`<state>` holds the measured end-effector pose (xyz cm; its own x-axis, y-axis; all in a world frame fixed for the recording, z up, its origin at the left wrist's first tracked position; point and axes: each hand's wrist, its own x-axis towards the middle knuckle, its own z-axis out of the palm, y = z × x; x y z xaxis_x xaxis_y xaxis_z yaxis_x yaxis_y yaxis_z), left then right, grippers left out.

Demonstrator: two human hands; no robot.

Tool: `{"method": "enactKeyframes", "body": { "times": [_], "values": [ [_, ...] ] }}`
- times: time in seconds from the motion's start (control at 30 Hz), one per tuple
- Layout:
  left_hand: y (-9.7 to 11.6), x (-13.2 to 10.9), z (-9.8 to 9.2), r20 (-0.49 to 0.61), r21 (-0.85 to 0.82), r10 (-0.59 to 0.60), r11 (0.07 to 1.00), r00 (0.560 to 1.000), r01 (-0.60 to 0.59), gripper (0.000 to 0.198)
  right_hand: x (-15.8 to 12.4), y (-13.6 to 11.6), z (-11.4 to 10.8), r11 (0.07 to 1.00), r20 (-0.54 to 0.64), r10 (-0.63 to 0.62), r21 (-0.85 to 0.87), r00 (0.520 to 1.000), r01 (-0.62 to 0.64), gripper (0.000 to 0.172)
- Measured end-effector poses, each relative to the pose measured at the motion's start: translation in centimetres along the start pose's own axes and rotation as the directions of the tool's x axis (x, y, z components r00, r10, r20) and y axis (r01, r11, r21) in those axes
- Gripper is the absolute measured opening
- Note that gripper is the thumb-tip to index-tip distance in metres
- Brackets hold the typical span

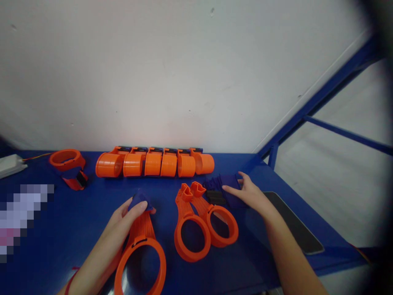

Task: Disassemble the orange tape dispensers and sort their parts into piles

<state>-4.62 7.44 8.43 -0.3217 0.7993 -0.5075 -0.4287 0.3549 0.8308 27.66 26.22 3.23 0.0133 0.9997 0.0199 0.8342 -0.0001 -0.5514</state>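
Gripping an orange plastic ring part [144, 232] lying near-to-far, the left hand [124, 223] is closed on its neck. The right hand [249, 194], half open, touches dark blue plastic pieces [221, 181] farther right.

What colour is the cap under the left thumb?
Dark blue; the cap shows best in the head view.

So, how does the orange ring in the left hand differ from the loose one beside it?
The left hand grips the held ring; the loose ring lies free on the table. The held ring has a blue piece at its narrow end; the loose ring's end is bare orange. The loose ring touches a second ring; the held ring does not. Both are orange loops with tapered handles.
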Motion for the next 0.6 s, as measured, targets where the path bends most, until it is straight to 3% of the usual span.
{"method": "enactKeyframes", "body": {
  "times": [0.13, 0.43, 0.6],
  "values": [
    [-0.06, -0.01, -0.04, 0.037, -0.006, 0.033, 0.999, 0.999, -0.033, 0.021, -0.07, -0.4, 0.52, 1.0, 0.035, -0.022, -0.007, 0.999, 0.022, 0.106],
    [0.2, -0.34, 0.21, 0.026, 0.029, 0.035, 0.999, 0.999, -0.036, 0.018, 0.12, -0.55, 0.63, 0.997, 0.06, -0.024, -0.072, 0.998, 0.028, 0.101],
    [0.3, -0.53, 0.4, 0.049, 0.009, 0.041, 0.999, 0.998, -0.042, 0.017, -0.18, -0.78, 1.14, 0.99, 0.041, -0.047, -0.128, 0.998, 0.051, 0.117]
  ]
}}
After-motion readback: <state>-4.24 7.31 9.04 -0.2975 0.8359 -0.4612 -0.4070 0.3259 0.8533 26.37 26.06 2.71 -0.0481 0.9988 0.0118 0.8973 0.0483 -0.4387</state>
